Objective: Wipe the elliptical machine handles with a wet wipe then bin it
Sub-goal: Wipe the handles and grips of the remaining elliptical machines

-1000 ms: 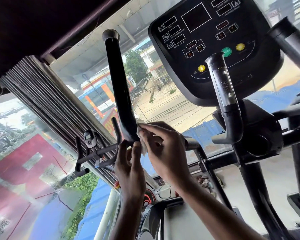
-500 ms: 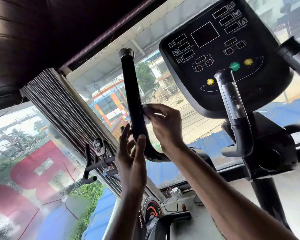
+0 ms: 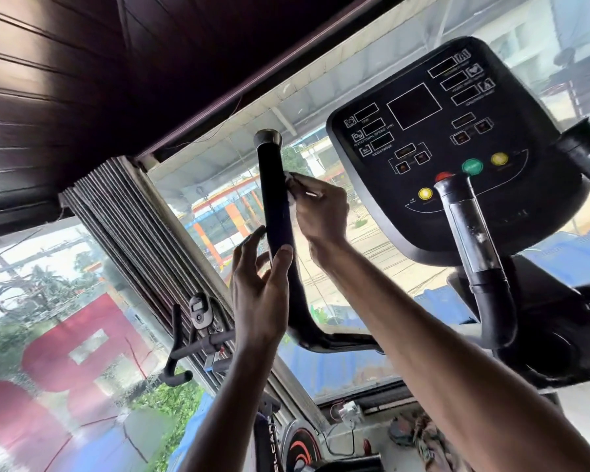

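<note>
The elliptical machine (image 3: 491,301) fills the right of the view, its console (image 3: 457,148) up and to the right of both hands, and over the last second the whole scene has slid downward as the head tilted up to follow the work. The long left handle (image 3: 275,199) rises between the two hands; a second ago the wiping was at its lower bend, half a second ago at mid-height, and now it has climbed to just below the capped top. The right hand (image 3: 321,212) is curled closed against the handle's right side, its fingertips pinching the wet wipe (image 3: 292,182), of which only a small white fold shows pressed to the bar. The left hand (image 3: 259,284) has moved up too and sits below the right one, loosely open, thumb and fingers touching the bar on either side to steady it without clamping. By my reading, this handle is nearly covered end to end, while the short grip (image 3: 470,233) to the right of the right hand looks untouched, and binning the wipe remains.
</note>
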A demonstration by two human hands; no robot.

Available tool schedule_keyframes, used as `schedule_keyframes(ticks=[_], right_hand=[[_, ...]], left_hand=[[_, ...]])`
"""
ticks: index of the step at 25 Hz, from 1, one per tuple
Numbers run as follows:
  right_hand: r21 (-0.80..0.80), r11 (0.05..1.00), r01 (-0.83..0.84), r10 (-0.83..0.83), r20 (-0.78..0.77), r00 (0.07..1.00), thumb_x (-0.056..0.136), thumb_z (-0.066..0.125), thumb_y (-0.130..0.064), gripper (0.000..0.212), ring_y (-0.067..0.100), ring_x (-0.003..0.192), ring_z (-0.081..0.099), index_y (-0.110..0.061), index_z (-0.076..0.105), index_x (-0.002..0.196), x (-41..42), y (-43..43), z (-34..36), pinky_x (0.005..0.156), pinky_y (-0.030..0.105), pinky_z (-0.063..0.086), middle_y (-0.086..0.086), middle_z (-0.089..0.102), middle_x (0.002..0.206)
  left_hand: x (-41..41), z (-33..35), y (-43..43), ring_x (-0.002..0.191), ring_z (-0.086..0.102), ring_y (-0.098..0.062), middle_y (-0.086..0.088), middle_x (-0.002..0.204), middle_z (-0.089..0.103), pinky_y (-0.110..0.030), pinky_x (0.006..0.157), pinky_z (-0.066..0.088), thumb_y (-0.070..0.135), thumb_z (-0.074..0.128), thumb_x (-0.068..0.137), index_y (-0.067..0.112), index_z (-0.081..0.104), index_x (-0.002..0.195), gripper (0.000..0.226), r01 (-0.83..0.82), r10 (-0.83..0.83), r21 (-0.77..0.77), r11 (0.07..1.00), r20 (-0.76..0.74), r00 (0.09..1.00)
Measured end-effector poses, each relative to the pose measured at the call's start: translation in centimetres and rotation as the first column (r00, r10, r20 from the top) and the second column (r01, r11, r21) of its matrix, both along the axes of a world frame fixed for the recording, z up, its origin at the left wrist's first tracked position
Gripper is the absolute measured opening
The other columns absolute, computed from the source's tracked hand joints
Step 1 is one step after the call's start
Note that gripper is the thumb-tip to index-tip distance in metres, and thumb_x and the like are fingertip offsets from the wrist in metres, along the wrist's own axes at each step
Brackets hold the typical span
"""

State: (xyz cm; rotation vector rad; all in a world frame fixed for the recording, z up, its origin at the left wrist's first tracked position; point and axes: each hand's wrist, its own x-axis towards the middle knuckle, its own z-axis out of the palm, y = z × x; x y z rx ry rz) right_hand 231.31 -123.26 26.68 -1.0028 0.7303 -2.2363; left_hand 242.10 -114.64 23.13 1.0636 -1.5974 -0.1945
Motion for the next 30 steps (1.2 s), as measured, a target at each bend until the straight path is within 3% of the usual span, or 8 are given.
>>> schedule_keyframes(ticks=[2, 5, 8, 12, 16, 21, 24, 30], right_hand=[[-0.005, 1.000, 0.029, -0.029, 0.000, 1.000, 0.095, 0.073, -0.018, 0.017, -0.014, 0.073, 0.066, -0.014, 0.081, 0.110, -0.2, -1.1, 1.3, 0.074, 0.014, 0.051, -0.001, 0.081, 0.097], [-0.016, 0.999, -0.042, 0.043, 0.064, 0.997, 0.095, 0.072, -0.016, 0.019, 0.000, 0.083, 0.073, -0.014, 0.081, 0.111, 0.8, -0.7, -0.8, 0.081, 0.021, 0.056, 0.000, 0.081, 0.099], [-0.060, 0.997, -0.039, 0.042, 0.053, 0.998, 0.096, 0.072, -0.021, 0.019, 0.006, 0.095, 0.075, -0.017, 0.080, 0.112, 1.2, -1.1, -1.2, 0.090, 0.028, 0.059, -0.002, 0.080, 0.104], [-0.039, 0.968, 0.248, -0.250, -0.086, 0.964, 0.095, 0.071, -0.017, 0.019, 0.021, 0.089, 0.075, -0.010, 0.081, 0.110, -0.7, -4.1, 4.4, 0.084, 0.038, 0.057, 0.009, 0.080, 0.100], [-0.410, 0.814, 0.412, -0.533, -0.243, 0.811, 0.094, 0.074, -0.013, 0.016, 0.014, 0.088, 0.072, -0.011, 0.081, 0.108, -1.1, -4.9, 4.1, 0.082, 0.029, 0.059, 0.002, 0.078, 0.098], [-0.592, 0.697, 0.404, -0.704, -0.460, 0.542, 0.091, 0.075, -0.009, 0.014, 0.018, 0.089, 0.067, -0.010, 0.082, 0.103, -3.9, -5.5, 6.9, 0.078, 0.032, 0.058, 0.007, 0.069, 0.097], [-0.636, 0.734, 0.236, -0.678, -0.704, 0.210, 0.090, 0.072, -0.003, 0.012, 0.027, 0.093, 0.060, -0.009, 0.081, 0.097, -4.4, -4.8, 9.4, 0.079, 0.037, 0.051, 0.010, 0.068, 0.097], [-0.566, 0.817, 0.112, -0.524, -0.808, -0.270, 0.096, 0.066, -0.005, 0.016, 0.019, 0.093, 0.050, -0.006, 0.081, 0.096, -4.5, -2.6, 12.9, 0.082, 0.028, 0.037, 0.006, 0.071, 0.100]], left_hand=[[-0.1, 0.5, -0.6, 0.117, 0.064, -0.006, 0.011, 0.134, 0.064, -0.025, 0.085, 0.049, 0.043, 0.061, 0.095, 0.040, 0.056, 0.139, 0.044, 0.017, -0.017, 0.026, 1.000, -0.010, 1.000], [0.0, 0.7, -1.3, 0.112, 0.066, -0.002, 0.009, 0.130, 0.067, -0.029, 0.089, 0.052, 0.047, 0.059, 0.088, 0.039, 0.059, 0.136, 0.049, 0.051, -0.051, 0.013, 0.999, -0.050, 0.997], [-0.1, 0.8, -1.5, 0.105, 0.067, 0.007, 0.009, 0.128, 0.067, -0.017, 0.081, 0.050, 0.042, 0.059, 0.088, 0.031, 0.063, 0.135, 0.048, 0.076, -0.077, -0.014, 0.997, -0.084, 0.994], [0.2, 0.9, -1.7, 0.107, 0.068, 0.004, 0.008, 0.125, 0.070, -0.022, 0.088, 0.052, 0.041, 0.059, 0.088, 0.031, 0.066, 0.131, 0.045, 0.117, -0.117, -0.008, 0.993, -0.124, 0.985], [0.4, 0.7, -1.7, 0.107, 0.067, 0.006, 0.017, 0.128, 0.067, -0.011, 0.083, 0.047, 0.042, 0.059, 0.088, 0.028, 0.064, 0.135, 0.050, 0.153, -0.156, -0.032, 0.988, -0.124, 0.980], [0.3, 0.3, -2.2, 0.108, 0.067, 0.003, 0.012, 0.133, 0.064, -0.003, 0.077, 0.045, 0.041, 0.060, 0.088, 0.027, 0.063, 0.136, 0.050, 0.216, -0.219, -0.037, 0.976, -0.200, 0.955], [0.5, 0.0, -2.1, 0.107, 0.065, 0.008, 0.012, 0.133, 0.064, -0.001, 0.075, 0.045, 0.044, 0.059, 0.088, 0.029, 0.060, 0.139, 0.054, 0.242, -0.241, -0.025, 0.970, -0.236, 0.942], [1.3, -2.4, -0.7, 0.093, 0.066, 0.008, 0.016, 0.108, 0.075, -0.004, 0.073, 0.044, 0.041, 0.052, 0.087, 0.029, 0.069, 0.121, 0.040, 0.324, -0.295, 0.005, 0.946, -0.404, 0.866]])
